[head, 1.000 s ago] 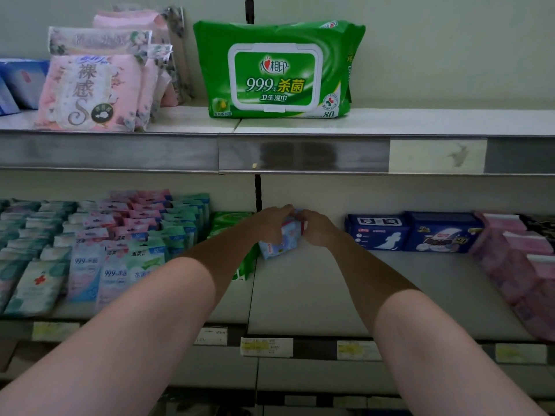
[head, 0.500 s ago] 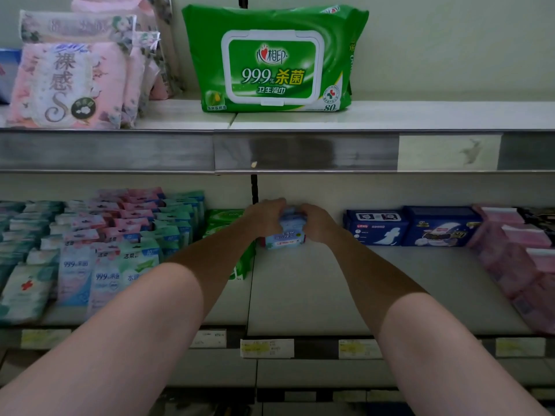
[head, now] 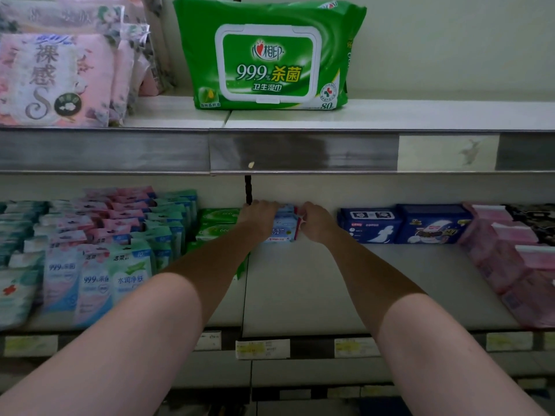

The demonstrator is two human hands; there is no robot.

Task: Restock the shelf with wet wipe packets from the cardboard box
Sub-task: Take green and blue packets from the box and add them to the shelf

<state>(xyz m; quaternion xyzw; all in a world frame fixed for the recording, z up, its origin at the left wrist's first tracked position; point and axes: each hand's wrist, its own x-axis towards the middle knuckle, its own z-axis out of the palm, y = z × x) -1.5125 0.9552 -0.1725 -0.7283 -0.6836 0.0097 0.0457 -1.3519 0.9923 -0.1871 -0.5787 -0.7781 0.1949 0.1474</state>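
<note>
A small stack of light-blue wet wipe packets (head: 283, 228) stands at the back of the middle shelf (head: 300, 292), against the rear wall. My left hand (head: 259, 217) grips its left side and my right hand (head: 315, 222) grips its right side, fingers curled round the edges. Both arms reach deep under the upper shelf. Green wipe packets (head: 217, 223) lie just left of my left hand. The cardboard box is out of view.
Rows of small wipe packets (head: 99, 250) fill the shelf's left part. Dark blue pad packs (head: 405, 225) and pink packs (head: 510, 253) sit to the right. A big green wipe pack (head: 267, 55) and pink pad packs (head: 57, 76) stand on the upper shelf.
Both hands pushed the blue packets from the shelf's middle back to the rear wall and set them upright. The view has moved closer to the shelf.
</note>
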